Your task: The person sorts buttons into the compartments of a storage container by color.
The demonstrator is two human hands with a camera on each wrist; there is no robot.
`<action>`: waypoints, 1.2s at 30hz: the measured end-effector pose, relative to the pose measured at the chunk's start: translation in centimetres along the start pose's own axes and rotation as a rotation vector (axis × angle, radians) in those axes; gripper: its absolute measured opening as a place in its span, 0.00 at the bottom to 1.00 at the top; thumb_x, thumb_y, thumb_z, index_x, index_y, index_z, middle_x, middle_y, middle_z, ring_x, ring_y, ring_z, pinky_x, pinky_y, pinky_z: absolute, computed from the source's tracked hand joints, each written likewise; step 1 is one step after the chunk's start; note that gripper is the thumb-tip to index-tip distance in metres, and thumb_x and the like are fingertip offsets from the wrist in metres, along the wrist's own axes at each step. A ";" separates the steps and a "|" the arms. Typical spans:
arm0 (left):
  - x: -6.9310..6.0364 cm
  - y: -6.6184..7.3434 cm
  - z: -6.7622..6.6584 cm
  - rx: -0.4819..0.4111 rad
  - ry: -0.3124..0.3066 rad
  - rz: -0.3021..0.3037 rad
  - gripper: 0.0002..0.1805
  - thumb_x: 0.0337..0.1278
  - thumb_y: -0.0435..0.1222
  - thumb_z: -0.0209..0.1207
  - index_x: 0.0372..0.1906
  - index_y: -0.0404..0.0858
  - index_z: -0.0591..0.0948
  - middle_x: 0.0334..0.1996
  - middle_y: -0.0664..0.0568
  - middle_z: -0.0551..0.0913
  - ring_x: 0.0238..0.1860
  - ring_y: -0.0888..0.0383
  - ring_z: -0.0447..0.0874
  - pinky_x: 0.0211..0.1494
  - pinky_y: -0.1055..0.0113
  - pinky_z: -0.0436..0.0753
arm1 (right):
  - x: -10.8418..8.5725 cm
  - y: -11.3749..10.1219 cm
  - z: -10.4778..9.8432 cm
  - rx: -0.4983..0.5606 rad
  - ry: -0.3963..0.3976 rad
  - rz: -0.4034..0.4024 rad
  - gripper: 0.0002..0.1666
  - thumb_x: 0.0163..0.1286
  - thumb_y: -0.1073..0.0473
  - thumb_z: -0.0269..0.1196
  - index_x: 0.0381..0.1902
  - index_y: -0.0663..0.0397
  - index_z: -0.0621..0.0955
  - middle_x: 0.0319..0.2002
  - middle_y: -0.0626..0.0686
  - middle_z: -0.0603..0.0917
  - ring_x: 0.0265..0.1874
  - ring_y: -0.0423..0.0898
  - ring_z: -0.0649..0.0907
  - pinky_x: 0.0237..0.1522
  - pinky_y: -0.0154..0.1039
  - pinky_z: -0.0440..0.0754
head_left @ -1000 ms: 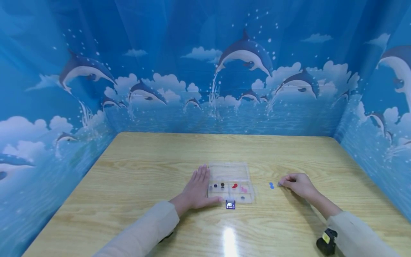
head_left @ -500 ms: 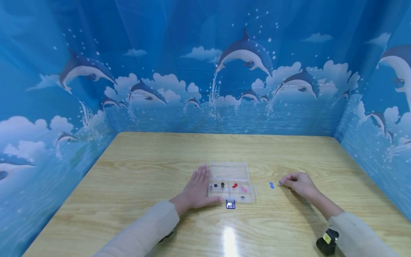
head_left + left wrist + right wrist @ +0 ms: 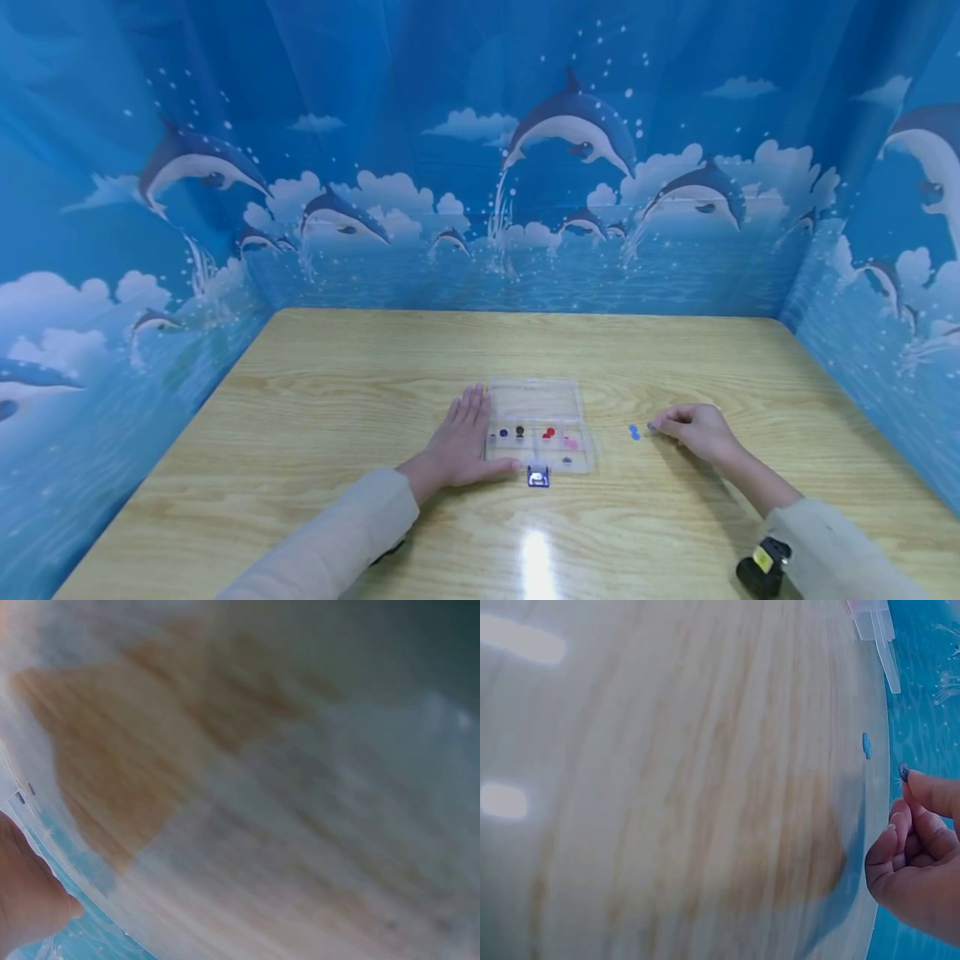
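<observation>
In the head view my left hand (image 3: 465,446) lies flat with straight fingers along the left side of a clear plastic compartment box (image 3: 534,400), its thumb at the near edge. Low in the left wrist view, part of that hand (image 3: 30,896) shows. Between thumb and forefinger, my right hand (image 3: 697,429) pinches a small dark round piece that looks like a button (image 3: 904,772). Just left of those fingertips, small blue button-like pieces (image 3: 634,432) lie on the table. Inside the box are red pieces (image 3: 549,433), pink pieces (image 3: 571,443) and several dark ones (image 3: 520,432).
A small purple-blue clip-like piece (image 3: 537,477) sits at the box's near edge. The wooden table (image 3: 360,367) is bordered by blue dolphin-print curtains (image 3: 390,167) at the back and sides. A black wrist device (image 3: 763,567) is worn at the right sleeve.
My right hand, with the small dark piece pinched in it, shifts very slightly. The left hand and the box stay in place.
</observation>
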State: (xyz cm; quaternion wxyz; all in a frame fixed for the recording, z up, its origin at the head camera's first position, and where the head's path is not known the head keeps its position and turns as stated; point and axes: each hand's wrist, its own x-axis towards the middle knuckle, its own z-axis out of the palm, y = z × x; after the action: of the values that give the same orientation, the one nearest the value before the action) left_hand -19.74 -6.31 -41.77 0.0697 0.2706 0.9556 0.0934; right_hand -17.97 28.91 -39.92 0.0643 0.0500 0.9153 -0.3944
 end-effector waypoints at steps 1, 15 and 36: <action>0.0 0.0 0.0 0.001 0.000 -0.001 0.60 0.50 0.71 0.43 0.71 0.28 0.42 0.73 0.36 0.36 0.74 0.43 0.34 0.76 0.52 0.44 | 0.0 -0.1 0.0 0.003 0.000 0.001 0.16 0.67 0.57 0.57 0.42 0.65 0.81 0.31 0.50 0.81 0.26 0.40 0.72 0.24 0.31 0.73; -0.1 0.2 -0.2 -0.004 -0.004 -0.014 0.59 0.51 0.70 0.44 0.72 0.29 0.42 0.73 0.37 0.36 0.74 0.43 0.33 0.76 0.53 0.43 | 0.0 -1.0 0.8 0.035 0.010 0.009 0.14 0.66 0.61 0.55 0.41 0.67 0.81 0.28 0.49 0.80 0.24 0.39 0.72 0.23 0.30 0.73; -0.2 0.2 -0.1 0.004 -0.002 -0.015 0.59 0.51 0.71 0.43 0.72 0.29 0.41 0.73 0.38 0.35 0.74 0.44 0.33 0.76 0.53 0.43 | 0.1 -2.0 1.3 0.048 0.004 0.002 0.14 0.66 0.60 0.55 0.40 0.66 0.81 0.33 0.52 0.81 0.28 0.42 0.72 0.25 0.31 0.73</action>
State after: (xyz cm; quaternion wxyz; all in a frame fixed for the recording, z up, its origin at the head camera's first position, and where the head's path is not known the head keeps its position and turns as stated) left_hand -19.53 -6.23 -41.58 0.0708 0.2636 0.9577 0.0907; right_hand -18.21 26.57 -39.40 0.0614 0.0532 0.9057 -0.4161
